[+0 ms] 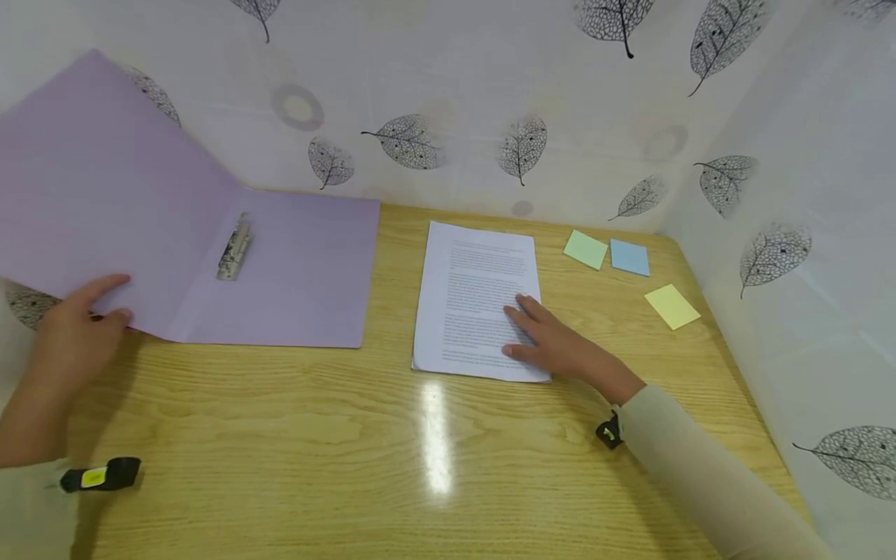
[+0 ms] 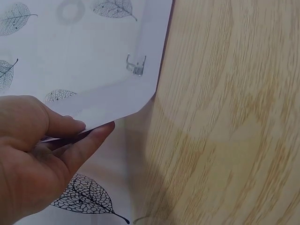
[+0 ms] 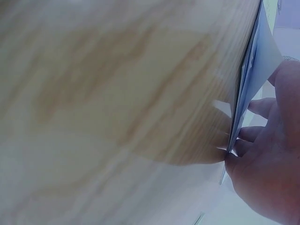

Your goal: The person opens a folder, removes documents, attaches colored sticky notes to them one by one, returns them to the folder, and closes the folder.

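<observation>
A lilac folder lies spread on the table at the left, with a metal clip near its fold. My left hand pinches the lower edge of its raised cover; in the left wrist view, the thumb is on the inner face and the fingers are behind. To the right of the folder is a stack of printed paper. My right hand rests on the stack's lower right part, fingers spread. In the right wrist view, that hand appears at the edge of the sheets.
Green, blue and yellow sticky note pads lie to the right of the paper. A leaf-patterned curtain borders the wooden table at the back and right. A black strap is on my left wrist.
</observation>
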Demonstrator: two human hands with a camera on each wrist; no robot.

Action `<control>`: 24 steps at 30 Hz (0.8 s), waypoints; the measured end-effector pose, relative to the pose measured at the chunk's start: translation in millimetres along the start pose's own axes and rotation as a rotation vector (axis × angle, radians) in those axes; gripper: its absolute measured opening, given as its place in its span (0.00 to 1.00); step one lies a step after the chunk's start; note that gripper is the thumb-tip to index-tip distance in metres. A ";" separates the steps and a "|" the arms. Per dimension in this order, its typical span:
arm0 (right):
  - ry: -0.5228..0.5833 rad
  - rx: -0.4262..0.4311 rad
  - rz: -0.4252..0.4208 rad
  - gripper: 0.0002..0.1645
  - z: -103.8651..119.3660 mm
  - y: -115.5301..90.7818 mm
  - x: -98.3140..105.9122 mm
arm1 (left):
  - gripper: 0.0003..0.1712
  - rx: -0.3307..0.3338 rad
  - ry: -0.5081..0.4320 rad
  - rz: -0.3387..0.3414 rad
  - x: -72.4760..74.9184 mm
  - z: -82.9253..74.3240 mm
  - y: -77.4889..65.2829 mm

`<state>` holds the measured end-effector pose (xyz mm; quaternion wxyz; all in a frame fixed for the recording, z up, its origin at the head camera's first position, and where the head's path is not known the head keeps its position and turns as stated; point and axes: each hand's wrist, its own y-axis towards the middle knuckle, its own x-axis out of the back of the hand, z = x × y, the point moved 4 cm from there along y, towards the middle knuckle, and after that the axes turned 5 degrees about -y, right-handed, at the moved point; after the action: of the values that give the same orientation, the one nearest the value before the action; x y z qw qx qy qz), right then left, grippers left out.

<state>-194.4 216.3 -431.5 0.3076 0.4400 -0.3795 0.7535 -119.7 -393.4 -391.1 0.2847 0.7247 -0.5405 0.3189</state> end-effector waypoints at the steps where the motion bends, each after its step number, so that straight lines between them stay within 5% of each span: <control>1: 0.002 -0.002 0.001 0.50 0.1 -0.2 0.0 | 0.30 -0.002 0.000 -0.004 -0.2 -0.3 -0.5; 9: 0.008 0.000 0.001 0.49 1.2 -0.8 -0.5 | 0.32 0.047 0.020 -0.035 4.8 -3.7 -5.9; 18: 0.001 0.006 -0.005 0.49 0.8 -0.6 0.2 | 0.33 0.064 -0.017 -0.104 9.5 -0.2 -38.1; 22: 0.004 0.005 -0.005 0.49 0.2 -0.4 1.3 | 0.34 0.123 -0.006 -0.009 -0.1 -23.5 -53.4; 24: 0.006 0.006 -0.006 0.50 0.0 -0.1 1.8 | 0.34 0.101 -0.016 0.054 -10.1 -42.7 -57.1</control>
<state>-195.1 216.6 -429.8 0.3094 0.4398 -0.3749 0.7552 -73.4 -340.5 -375.6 0.2349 0.7257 -0.5453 0.3475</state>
